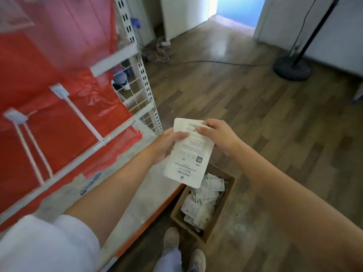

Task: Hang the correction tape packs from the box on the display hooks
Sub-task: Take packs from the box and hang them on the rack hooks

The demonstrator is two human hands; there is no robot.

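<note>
One correction tape pack [188, 154] is held above the cardboard box [225, 195], the left hand [167, 144] gripping its edge and the right hand [214, 134] pinching its top. Left of the box, the display hooks [82, 116] appear bare; many packs remain boxed. A shelf rail [64, 169] crosses before the hooks.

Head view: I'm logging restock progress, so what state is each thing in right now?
Correction tape pack: held in the air by both hands, printed back up, not yet hung.
Left hand: grips the pack's left edge.
Right hand: fingers pinch the pack's top near the hang hole.
Box: open on the floor, more packs inside.
Display hooks: bare, nothing hung on them.
</note>
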